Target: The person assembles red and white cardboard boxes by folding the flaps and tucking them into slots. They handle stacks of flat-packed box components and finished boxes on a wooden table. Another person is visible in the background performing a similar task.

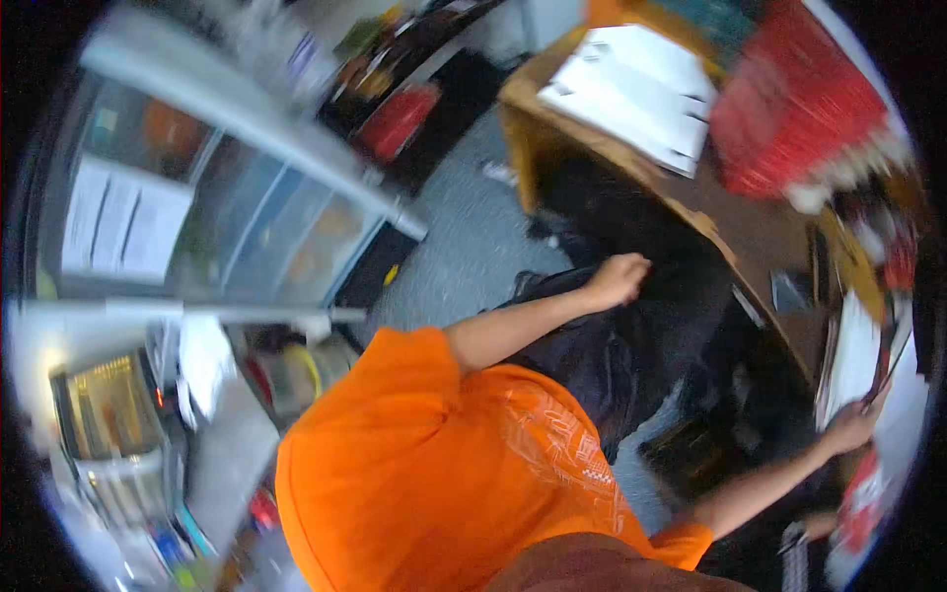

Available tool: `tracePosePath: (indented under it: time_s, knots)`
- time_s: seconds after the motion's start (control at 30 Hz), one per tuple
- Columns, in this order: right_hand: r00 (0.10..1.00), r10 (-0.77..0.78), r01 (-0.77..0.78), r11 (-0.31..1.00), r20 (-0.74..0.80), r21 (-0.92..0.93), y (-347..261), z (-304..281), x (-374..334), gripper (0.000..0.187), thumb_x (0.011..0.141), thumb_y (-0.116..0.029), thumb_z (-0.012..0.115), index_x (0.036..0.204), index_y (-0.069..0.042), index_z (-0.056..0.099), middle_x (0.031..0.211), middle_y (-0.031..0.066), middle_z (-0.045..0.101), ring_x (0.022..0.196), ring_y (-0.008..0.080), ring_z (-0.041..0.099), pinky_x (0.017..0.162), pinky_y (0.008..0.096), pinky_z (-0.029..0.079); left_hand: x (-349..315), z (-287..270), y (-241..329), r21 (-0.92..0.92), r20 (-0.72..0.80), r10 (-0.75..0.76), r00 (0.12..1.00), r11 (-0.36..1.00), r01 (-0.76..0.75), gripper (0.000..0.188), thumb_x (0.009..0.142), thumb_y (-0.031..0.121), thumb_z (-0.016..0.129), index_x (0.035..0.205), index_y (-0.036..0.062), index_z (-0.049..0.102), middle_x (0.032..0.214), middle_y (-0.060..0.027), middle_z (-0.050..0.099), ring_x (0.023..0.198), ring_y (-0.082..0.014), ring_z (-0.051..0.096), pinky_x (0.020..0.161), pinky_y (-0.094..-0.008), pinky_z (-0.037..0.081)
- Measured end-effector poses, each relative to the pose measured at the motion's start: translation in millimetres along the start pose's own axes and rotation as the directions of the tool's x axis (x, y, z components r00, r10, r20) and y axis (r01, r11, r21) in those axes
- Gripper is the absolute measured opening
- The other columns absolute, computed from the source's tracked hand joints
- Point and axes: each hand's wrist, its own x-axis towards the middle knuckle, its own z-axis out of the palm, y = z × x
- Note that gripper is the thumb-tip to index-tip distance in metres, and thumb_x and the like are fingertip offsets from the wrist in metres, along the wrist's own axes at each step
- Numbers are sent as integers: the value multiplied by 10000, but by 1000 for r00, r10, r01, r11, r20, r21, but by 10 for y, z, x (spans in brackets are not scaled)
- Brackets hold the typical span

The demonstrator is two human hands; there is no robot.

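Observation:
My left hand [619,280] is curled closed in front of my orange shirt, over the dark gap beside the brown desk. Nothing sticks out of its fingers. Off to the right, my right hand [854,426] is closed around one end of a long, thin dark tool [883,360] with a reddish tint. Blur hides its exact kind. Beyond that hand lie white papers [843,360] near the desk's right end. A dark flat piece [791,292] rests on the desktop [779,237].
A white sheet-like thing [636,94] lies on the wooden desk's far corner, with a red fringed cloth [794,104] beside it. At left stands a glass-panelled door [247,212] with papers on it. A yellow-lit appliance [109,409] is at lower left. Grey floor [454,212] shows between.

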Motion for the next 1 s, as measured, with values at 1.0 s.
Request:
tracePosePath:
  time_s: [1.0]
  knots:
    - [895,-379,418,897,235,-145,1181,2018,-11,569,930,-551,589,1331,-147,614,1137,169,675,1013,377,664,873,525,528,303,100,-31,-95,139,75,988,994,-62,417,836,275,656,519,11,598,434,-91,484,378,-193,468,411,-392,395]
